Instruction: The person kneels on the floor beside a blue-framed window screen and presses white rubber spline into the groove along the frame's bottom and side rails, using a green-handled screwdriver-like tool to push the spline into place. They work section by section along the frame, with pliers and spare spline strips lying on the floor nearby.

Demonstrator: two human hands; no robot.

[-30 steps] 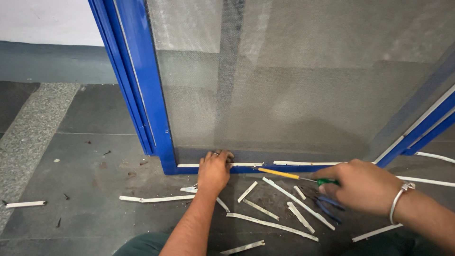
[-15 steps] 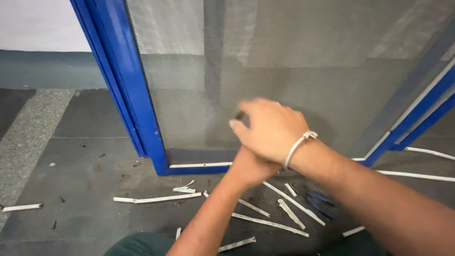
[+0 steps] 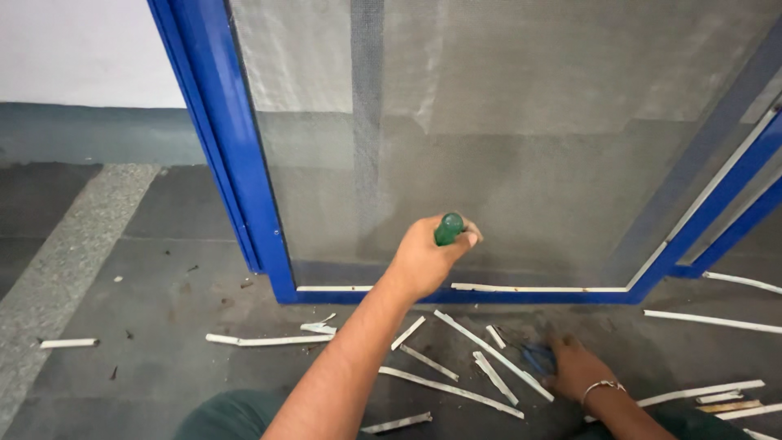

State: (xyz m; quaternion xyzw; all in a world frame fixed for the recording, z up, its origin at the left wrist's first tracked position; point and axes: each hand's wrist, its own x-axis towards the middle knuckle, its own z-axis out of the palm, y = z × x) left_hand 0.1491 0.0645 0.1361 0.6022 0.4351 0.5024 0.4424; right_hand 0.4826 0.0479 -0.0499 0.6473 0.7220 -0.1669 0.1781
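Observation:
My left hand (image 3: 425, 259) is raised in front of the grey mesh screen (image 3: 505, 155) and is closed around a screwdriver with a green handle (image 3: 448, 228), whose butt end points up. The screen sits in a blue frame (image 3: 244, 179) standing on the floor. A white strip (image 3: 538, 288) lies along the frame's bottom rail. My right hand (image 3: 577, 368), with a bracelet on the wrist, is low on the floor, its fingers on a blue-handled tool (image 3: 533, 357). Blur hides whether it grips the tool.
Several white strip offcuts (image 3: 452, 389) lie scattered on the dark tiled floor (image 3: 138, 285) between me and the frame. More offcuts (image 3: 709, 319) lie at the right, and one short piece (image 3: 67, 343) lies at the far left. A second blue frame (image 3: 733, 232) leans at the right.
The screwdriver passed from my right hand to my left as the hands met. My left hand rose off the bottom rail, and my right hand dropped to the floor at the blue-handled tool.

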